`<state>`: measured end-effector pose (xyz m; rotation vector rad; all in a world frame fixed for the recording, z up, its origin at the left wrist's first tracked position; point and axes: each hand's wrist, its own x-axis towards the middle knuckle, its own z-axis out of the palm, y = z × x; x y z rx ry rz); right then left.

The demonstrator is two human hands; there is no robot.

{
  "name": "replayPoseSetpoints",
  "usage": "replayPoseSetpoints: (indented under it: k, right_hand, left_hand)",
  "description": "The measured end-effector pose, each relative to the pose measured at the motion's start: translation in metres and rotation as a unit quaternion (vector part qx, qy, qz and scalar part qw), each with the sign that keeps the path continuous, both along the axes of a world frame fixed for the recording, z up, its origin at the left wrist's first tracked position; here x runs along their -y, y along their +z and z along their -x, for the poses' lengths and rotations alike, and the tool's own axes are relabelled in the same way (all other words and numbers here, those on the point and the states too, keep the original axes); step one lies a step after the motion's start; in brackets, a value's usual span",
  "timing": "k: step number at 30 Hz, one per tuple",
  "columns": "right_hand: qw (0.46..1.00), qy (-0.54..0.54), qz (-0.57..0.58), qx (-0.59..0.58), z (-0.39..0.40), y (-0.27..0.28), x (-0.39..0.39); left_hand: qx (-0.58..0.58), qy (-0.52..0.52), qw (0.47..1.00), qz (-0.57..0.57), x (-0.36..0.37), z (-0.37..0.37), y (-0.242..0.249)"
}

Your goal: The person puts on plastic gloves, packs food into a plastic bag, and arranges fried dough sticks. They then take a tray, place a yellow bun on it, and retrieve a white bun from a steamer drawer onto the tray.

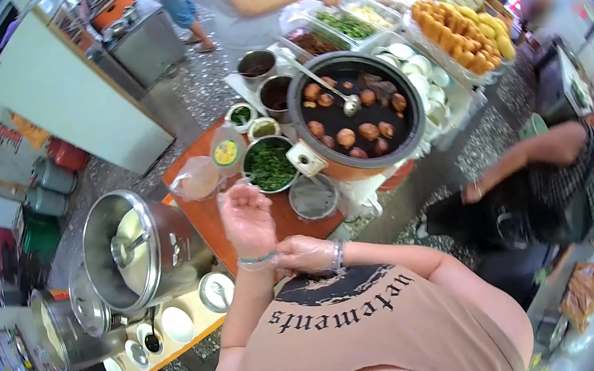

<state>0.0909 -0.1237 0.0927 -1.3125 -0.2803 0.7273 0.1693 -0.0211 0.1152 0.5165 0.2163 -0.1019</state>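
A ladle (pixel 352 105) rests among brown eggs (pixel 346 137) in a dark-rimmed pot (pixel 365 164).

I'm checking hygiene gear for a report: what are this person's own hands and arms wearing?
The left hand and right hand both appear to wear thin, clear plastic gloves. A teal band rings the left wrist, a bluish-grey band the right; bracelets or cuffs, I cannot tell. The forearms have no sleeves.

co-worker in grey (pixel 234 22), head beyond the top edge
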Motion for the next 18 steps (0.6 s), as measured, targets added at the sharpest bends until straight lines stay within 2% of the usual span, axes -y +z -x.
replayPoseSetpoints:
  k: [7,14,17,18]
  right_hand:
    - [0.996,0.025,0.084,0.014,0.000,0.007,0.006]
    - [0.998,0.040,0.053,-0.012,-0.001,0.011,0.009]
    - [0.997,0.039,0.072,0.011,-0.004,0.012,0.014]
    - [0.984,0.052,0.119,0.120,-0.008,0.013,0.019]
  left_hand:
    - [0.050,-0.057,0.997,-0.025,-0.002,0.009,-0.007]
    - [0.046,-0.039,0.998,-0.017,-0.001,0.009,-0.001]
    - [0.063,-0.038,0.997,-0.027,-0.001,0.009,-0.002]
    - [0.061,-0.034,0.997,-0.039,-0.002,0.008,-0.007]
